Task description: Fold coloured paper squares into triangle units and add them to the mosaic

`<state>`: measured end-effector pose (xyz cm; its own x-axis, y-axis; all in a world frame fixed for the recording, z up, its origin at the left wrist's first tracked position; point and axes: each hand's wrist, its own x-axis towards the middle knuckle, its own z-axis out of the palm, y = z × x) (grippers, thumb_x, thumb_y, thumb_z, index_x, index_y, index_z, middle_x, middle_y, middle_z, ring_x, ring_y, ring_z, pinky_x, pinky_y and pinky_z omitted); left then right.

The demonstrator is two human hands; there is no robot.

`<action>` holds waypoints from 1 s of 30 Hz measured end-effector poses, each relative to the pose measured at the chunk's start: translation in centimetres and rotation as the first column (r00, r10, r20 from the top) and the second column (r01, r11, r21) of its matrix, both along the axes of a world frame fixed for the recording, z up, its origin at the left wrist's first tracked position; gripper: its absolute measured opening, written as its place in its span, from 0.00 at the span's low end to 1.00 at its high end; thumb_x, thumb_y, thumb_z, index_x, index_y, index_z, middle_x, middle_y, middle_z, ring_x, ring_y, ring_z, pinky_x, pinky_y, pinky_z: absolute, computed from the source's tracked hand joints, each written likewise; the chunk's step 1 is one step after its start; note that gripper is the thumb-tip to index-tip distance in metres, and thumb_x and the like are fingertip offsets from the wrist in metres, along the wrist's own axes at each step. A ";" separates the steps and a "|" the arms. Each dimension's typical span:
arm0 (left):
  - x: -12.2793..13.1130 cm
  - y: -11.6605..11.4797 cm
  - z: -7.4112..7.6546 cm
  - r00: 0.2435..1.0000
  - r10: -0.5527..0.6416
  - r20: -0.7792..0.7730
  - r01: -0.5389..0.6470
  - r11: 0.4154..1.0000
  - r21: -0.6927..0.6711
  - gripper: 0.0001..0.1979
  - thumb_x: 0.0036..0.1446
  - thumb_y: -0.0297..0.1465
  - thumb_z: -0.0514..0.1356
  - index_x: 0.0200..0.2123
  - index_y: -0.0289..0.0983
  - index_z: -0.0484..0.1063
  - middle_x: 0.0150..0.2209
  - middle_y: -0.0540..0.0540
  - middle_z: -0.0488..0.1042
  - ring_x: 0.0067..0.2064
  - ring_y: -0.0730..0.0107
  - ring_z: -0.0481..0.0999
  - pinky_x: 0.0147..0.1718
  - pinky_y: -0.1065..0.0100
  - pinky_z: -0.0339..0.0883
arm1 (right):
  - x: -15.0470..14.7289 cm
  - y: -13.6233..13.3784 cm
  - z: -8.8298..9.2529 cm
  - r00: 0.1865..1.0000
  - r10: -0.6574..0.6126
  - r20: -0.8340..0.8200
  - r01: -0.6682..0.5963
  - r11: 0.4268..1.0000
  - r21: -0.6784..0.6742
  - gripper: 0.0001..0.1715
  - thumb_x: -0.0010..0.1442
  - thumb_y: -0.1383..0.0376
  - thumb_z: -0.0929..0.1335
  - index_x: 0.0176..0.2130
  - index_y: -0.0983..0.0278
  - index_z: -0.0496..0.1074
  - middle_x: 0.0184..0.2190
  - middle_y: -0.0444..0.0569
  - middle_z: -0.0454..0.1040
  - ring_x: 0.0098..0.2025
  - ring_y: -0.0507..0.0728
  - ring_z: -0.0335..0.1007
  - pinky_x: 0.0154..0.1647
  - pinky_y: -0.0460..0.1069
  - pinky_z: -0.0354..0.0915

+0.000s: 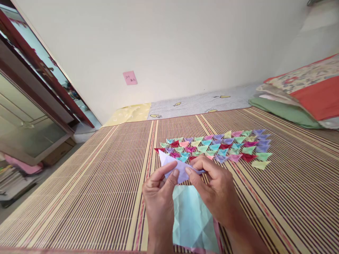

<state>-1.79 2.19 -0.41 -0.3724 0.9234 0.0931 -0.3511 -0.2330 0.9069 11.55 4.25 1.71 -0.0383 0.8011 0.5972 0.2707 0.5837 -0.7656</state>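
Observation:
Between my two hands is a lavender sheet of folded paper [182,173], raised above the mat with one pointed corner up to the left. My left hand [161,190] pinches its left part between thumb and fingers. On the right side, my right hand [214,183] grips the paper with thumb and forefinger; some of its fingers are hidden behind. Below the hands lies a creased light-blue paper sheet [193,215], with a pink edge showing under it. Just beyond the hands, several rows of small folded paper pieces [202,149] in many colours cover part of the mat.
A striped bamboo mat [106,183] spreads under everything. At the back right are folded bedding pieces [304,95], red, floral and green. A pink note [130,78] is stuck on the white wall [185,42]. On the left stands a door with a glass panel [23,116].

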 end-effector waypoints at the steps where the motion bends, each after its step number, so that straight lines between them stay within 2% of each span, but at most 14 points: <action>1: 0.1 0.0 0.0 1.000 0.004 0.001 -0.004 1.000 -0.002 0.13 0.52 0.33 0.76 0.43 0.42 0.87 0.34 0.46 0.85 0.35 0.66 0.83 0.36 0.68 0.78 | 0.0 0.0 0.0 1.000 -0.003 0.000 0.003 1.000 0.002 0.15 0.68 0.67 0.68 0.28 0.60 0.66 0.28 0.43 0.72 0.30 0.53 0.69 0.33 0.48 0.64; 6: 0.6 0.1 0.1 0.998 0.050 0.034 -0.050 0.999 -0.016 0.12 0.50 0.33 0.76 0.41 0.41 0.87 0.30 0.48 0.84 0.32 0.68 0.82 0.34 0.70 0.77 | -0.1 -0.1 0.0 0.999 -0.037 -0.006 0.037 0.999 0.005 0.15 0.67 0.67 0.68 0.28 0.60 0.66 0.28 0.42 0.72 0.30 0.52 0.70 0.33 0.48 0.65; 11: 1.1 0.3 0.6 0.985 0.100 0.138 -0.103 0.995 0.015 0.10 0.48 0.32 0.77 0.36 0.42 0.87 0.33 0.48 0.85 0.34 0.70 0.83 0.35 0.73 0.77 | -0.4 0.0 -0.2 0.995 -0.078 -0.064 0.077 0.997 -0.014 0.12 0.66 0.65 0.70 0.31 0.60 0.67 0.28 0.42 0.74 0.30 0.52 0.72 0.32 0.47 0.67; 17: 1.0 0.6 1.1 0.971 0.144 0.190 -0.151 0.988 0.023 0.11 0.45 0.31 0.78 0.35 0.40 0.87 0.33 0.47 0.86 0.34 0.70 0.84 0.36 0.73 0.79 | -0.5 0.1 -0.9 0.983 -0.122 -0.141 0.111 0.991 -0.079 0.09 0.64 0.63 0.73 0.33 0.60 0.70 0.30 0.44 0.76 0.32 0.54 0.74 0.33 0.49 0.70; 21: 0.9 0.7 1.2 0.963 0.180 0.199 -0.192 0.980 0.042 0.12 0.43 0.31 0.79 0.35 0.40 0.87 0.33 0.47 0.86 0.35 0.69 0.85 0.37 0.73 0.80 | -0.4 0.1 -1.1 0.972 -0.156 -0.174 0.139 0.985 -0.104 0.07 0.63 0.62 0.74 0.36 0.60 0.72 0.31 0.44 0.77 0.30 0.55 0.75 0.32 0.50 0.71; 30: 0.8 1.0 0.6 0.965 0.198 0.170 -0.210 0.976 0.057 0.12 0.44 0.31 0.78 0.35 0.41 0.87 0.34 0.47 0.86 0.35 0.68 0.85 0.37 0.72 0.80 | 0.1 0.2 -0.9 0.979 -0.156 -0.134 0.153 0.988 -0.036 0.04 0.65 0.65 0.71 0.37 0.60 0.72 0.30 0.42 0.76 0.31 0.54 0.75 0.35 0.50 0.71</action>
<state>-0.98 3.17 0.22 -0.5682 0.8189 0.0805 -0.4304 -0.3791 0.8192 11.63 4.41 0.81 0.1674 0.8059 0.5679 0.2487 0.5229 -0.8153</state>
